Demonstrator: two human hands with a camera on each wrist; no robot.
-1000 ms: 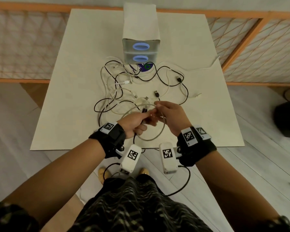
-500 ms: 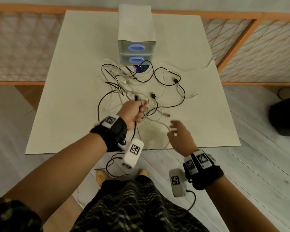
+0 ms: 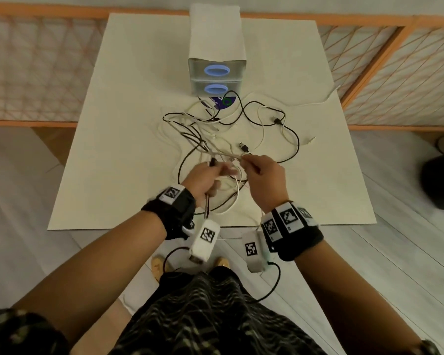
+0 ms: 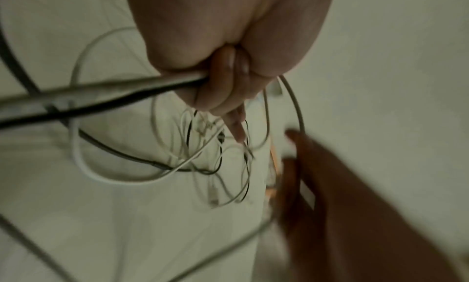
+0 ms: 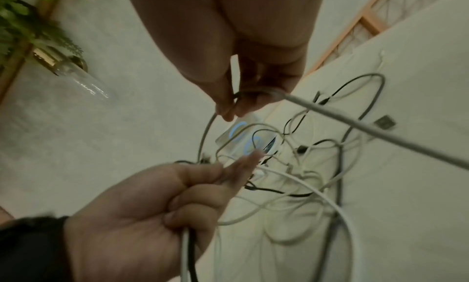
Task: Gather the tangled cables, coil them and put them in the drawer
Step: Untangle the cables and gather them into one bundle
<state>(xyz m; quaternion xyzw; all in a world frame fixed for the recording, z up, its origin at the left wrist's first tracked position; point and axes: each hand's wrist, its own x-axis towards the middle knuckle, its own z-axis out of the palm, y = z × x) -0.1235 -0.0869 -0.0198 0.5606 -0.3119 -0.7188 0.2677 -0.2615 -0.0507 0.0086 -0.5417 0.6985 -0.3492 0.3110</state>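
Observation:
A tangle of black and white cables lies on the cream table in front of a small two-drawer unit with blue oval handles; both drawers look closed. My left hand grips a bundle of white and black cables, with one finger pointing out straight. My right hand pinches a grey cable between thumb and fingers, close beside the left hand. Loops hang below both hands.
A dark blue disc-like item lies at the foot of the drawer unit. An orange lattice railing runs behind and right of the table. A dark object sits on the floor at right. A plant shows in the right wrist view.
My right hand, open and lower half a second ago, has come up beside the left hand and now pinches a grey cable. The left hand keeps its bundle, now a little nearer me.

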